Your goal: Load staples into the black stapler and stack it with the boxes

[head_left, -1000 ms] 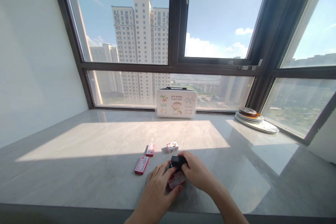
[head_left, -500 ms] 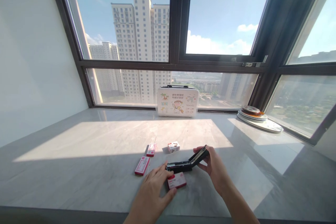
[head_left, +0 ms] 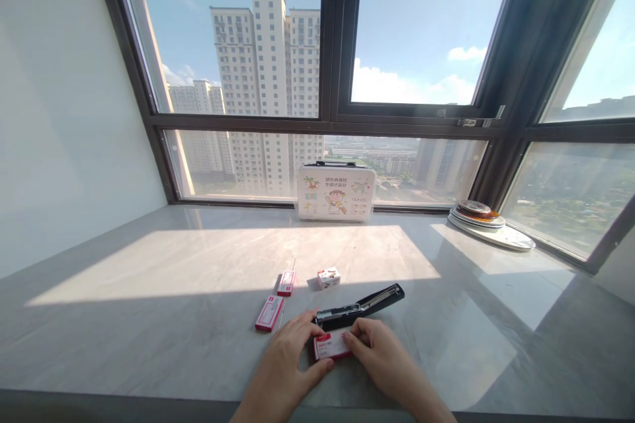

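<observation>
A black stapler (head_left: 360, 308) lies swung wide open on the grey stone sill (head_left: 149, 317), its top arm pointing right. Just in front of it sits a small red and white staple box (head_left: 329, 346). My left hand (head_left: 288, 370) grips the box's left end with thumb and fingers. My right hand (head_left: 380, 353) pinches its right end. Both hands meet on the box, close to my edge of the sill.
Two more red staple boxes (head_left: 268, 312) (head_left: 286, 282) and a small white box (head_left: 328, 277) lie just beyond. A white illustrated tin case (head_left: 336, 193) stands against the window. Stacked plates (head_left: 489, 225) sit at the right corner.
The stapler was closed under both hands, then my right hand swung its top open. Now the stapler lies open by itself, and my right hand has come down onto the staple box.
</observation>
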Demonstrator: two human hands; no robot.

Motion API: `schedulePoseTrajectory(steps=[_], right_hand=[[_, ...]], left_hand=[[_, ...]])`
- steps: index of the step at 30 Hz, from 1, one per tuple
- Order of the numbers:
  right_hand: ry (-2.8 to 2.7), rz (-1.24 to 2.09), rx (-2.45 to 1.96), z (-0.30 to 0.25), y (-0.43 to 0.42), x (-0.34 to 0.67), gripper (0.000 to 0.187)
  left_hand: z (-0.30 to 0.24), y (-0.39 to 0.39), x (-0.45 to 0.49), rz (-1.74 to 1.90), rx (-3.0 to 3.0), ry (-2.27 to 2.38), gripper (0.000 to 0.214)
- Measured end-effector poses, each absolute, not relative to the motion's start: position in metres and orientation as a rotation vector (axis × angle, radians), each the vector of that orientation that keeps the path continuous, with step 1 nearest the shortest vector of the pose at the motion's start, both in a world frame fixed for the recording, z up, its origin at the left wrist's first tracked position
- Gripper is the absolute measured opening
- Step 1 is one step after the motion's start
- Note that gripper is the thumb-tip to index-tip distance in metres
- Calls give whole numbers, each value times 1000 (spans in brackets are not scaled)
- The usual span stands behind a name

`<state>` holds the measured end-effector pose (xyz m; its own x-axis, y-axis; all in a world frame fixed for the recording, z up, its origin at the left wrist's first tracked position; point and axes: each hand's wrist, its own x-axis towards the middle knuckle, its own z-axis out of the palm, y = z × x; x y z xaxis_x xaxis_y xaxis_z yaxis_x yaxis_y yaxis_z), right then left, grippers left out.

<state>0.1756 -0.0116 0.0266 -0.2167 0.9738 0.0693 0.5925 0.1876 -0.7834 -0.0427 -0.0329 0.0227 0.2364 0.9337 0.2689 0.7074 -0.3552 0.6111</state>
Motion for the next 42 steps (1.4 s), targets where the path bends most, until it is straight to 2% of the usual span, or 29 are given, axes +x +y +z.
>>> schedulePoseTrajectory(steps=[4, 10, 14, 21, 28, 33, 35, 38, 42], right_hand=[[-1868, 836, -1537, 25, -7, 205, 35], [-1899, 645, -1484, 56, -7, 199, 31], [-1928, 786, -1361, 59, -5, 161, 32], [-1599, 1080, -1270, 34, 7, 125, 30], [-1866, 732, -1261, 66, 1, 121, 13], [-2168, 638, -1295, 75, -16, 141, 8], [-2218, 646, -1332, 72, -22, 149, 9], [-2173, 662, -1380, 64, -25, 165, 10], [-2069, 572, -1571, 48, -22, 197, 36]], left_hand=[[20, -31, -49, 888, 2129, 1494, 30], [19, -32, -50, 869, 2131, 1492, 32], [15, -29, -50, 846, 2110, 1491, 32], [13, -24, -51, 816, 2090, 1504, 37], [13, -26, -50, 843, 2095, 1499, 43], [11, -26, -51, 846, 2090, 1509, 34], [13, -27, -51, 862, 2095, 1493, 32], [19, -33, -54, 941, 2124, 1468, 41], [25, -43, -56, 1004, 2189, 1619, 19]])
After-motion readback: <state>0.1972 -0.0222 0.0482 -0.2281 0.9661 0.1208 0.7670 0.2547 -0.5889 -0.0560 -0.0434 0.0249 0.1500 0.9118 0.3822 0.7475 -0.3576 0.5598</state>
